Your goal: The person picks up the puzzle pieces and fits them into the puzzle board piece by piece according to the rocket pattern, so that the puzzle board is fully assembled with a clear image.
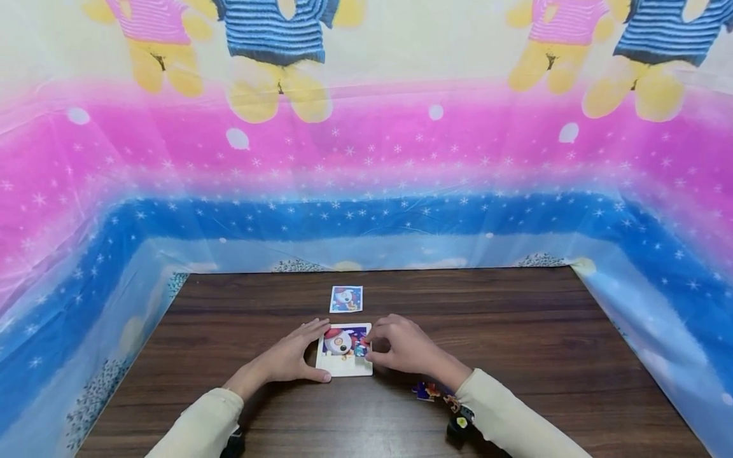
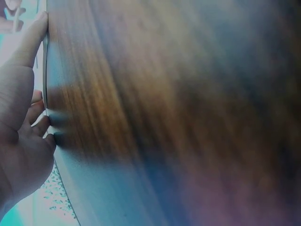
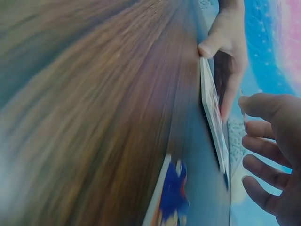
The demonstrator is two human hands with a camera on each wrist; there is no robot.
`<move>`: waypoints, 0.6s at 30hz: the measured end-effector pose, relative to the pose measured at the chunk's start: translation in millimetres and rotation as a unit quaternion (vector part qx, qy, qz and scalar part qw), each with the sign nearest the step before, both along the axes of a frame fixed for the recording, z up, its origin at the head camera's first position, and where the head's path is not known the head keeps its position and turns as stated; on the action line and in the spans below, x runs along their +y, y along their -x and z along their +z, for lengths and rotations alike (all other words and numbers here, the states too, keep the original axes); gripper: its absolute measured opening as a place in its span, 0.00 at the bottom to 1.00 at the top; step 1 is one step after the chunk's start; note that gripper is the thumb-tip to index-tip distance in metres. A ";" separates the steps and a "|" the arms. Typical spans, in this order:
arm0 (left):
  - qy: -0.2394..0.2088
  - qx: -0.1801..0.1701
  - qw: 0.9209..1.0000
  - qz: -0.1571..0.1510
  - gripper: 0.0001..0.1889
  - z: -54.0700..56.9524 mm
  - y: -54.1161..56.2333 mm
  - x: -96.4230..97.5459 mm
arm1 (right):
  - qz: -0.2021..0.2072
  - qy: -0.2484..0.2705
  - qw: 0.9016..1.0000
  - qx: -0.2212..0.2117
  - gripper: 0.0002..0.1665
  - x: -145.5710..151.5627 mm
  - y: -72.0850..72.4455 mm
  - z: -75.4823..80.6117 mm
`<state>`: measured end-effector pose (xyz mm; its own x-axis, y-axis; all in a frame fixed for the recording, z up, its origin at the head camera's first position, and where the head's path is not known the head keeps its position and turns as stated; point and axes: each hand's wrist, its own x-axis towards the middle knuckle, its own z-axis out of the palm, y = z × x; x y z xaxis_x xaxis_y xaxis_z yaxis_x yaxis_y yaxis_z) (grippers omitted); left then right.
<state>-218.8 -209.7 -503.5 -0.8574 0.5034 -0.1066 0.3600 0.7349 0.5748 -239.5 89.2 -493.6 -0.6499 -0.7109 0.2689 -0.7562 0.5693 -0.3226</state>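
A white-framed jigsaw puzzle board (image 1: 349,366) lies on the table, its upper part filled with a cartoon picture and its lower part pale. My left hand (image 1: 289,353) spans the board's left side, fingers stretched to the far corner and thumb resting at the near one. Over the right edge, my right hand (image 1: 401,343) pinches a small puzzle piece (image 1: 362,349) between thumb and index finger. In the right wrist view only a thin edge of that piece shows, with the other fingers (image 3: 265,172) loosely bent.
A picture card (image 1: 346,299) with a similar cartoon lies beyond the board. Loose puzzle pieces (image 1: 425,391) sit near my right forearm, partly hidden by it. Patterned cloth (image 1: 366,219) hangs behind and along both sides of the brown wooden table (image 1: 515,331).
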 end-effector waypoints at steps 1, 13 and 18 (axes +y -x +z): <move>0.000 0.000 1.000 0.000 0.56 0.0 -0.1 0.1 | 0.000 0.003 1.000 0.002 0.16 -4.2 0.8 -0.4; -0.002 0.012 1.000 -0.007 0.56 -0.9 -0.3 -0.4 | 0.016 -0.013 1.000 -0.005 0.16 -46.6 6.7 -6.0; -0.004 0.021 1.000 -0.013 0.56 -2.1 0.2 -1.4 | 0.027 -0.024 0.999 -0.001 0.15 -57.1 6.5 -8.0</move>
<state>-219.0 -211.1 -505.6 -0.8476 0.5264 -0.0668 0.4029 0.7204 0.5645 -245.9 32.0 -501.6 -0.6101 -0.7573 0.2328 -0.7861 0.5419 -0.2973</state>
